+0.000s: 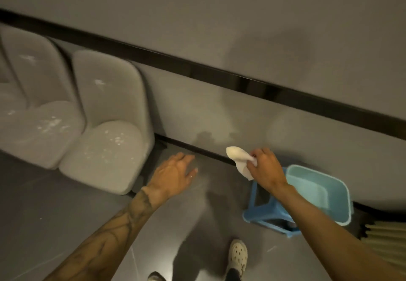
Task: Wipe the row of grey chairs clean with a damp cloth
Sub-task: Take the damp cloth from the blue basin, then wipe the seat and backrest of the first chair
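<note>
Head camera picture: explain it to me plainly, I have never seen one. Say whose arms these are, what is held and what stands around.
There is no machine. One camera worn on a person's head looks down at their own bare arms. The right hand pinches a small white cloth. The left hand is spread and holds nothing. At left stands a row of padded grey chairs, their seats flecked with white specks. Under the right arm a light blue plastic basin appears to sit on a blue plastic stool.
</note>
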Tool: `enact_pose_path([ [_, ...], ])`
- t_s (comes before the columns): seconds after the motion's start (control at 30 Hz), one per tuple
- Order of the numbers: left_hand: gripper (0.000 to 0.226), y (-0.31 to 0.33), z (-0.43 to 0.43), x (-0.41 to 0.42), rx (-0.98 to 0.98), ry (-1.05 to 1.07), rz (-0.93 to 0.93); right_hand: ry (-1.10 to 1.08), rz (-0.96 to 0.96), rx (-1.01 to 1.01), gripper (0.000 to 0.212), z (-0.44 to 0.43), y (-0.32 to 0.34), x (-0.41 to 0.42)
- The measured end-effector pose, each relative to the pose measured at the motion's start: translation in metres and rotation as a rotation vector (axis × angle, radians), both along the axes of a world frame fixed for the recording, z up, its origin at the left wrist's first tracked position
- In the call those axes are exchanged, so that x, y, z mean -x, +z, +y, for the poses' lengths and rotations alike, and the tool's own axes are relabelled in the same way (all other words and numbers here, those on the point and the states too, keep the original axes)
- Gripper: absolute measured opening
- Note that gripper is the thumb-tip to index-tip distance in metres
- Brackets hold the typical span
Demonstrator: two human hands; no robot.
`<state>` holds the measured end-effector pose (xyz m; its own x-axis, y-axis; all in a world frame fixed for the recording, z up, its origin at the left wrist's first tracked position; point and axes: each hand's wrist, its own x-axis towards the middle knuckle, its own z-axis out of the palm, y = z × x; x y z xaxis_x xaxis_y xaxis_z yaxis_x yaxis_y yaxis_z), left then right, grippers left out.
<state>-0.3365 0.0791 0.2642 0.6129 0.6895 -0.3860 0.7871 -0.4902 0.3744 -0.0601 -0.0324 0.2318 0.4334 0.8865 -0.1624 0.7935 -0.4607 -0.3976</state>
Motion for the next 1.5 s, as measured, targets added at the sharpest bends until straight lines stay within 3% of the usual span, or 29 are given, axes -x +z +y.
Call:
enact_pose_path([
  [0.27, 0.059, 0.047, 0.051, 0.214, -0.103, 0.039, 0.068, 0.118, 0.046, -0.121, 0.010, 0.090, 0.054, 0.217],
  [0.6, 0.060, 0.039, 0.176, 0.379, -0.138, 0.091, 0.116, 0.203, 0.124, -0.185, 0.014, 0.231, 0.041, 0.392],
  [0.9, 0.060, -0.011, 0.310, 0.461, -0.085, 0.075, 0.186, 0.057, 0.148, -0.121, 0.018, 0.343, -0.020, 0.455],
  [1.5, 0.059, -0.195, 0.490, 0.508, 0.109, -0.316, 0.135, -0.413, 0.035, 0.031, 0.023, 0.400, -0.158, 0.513],
])
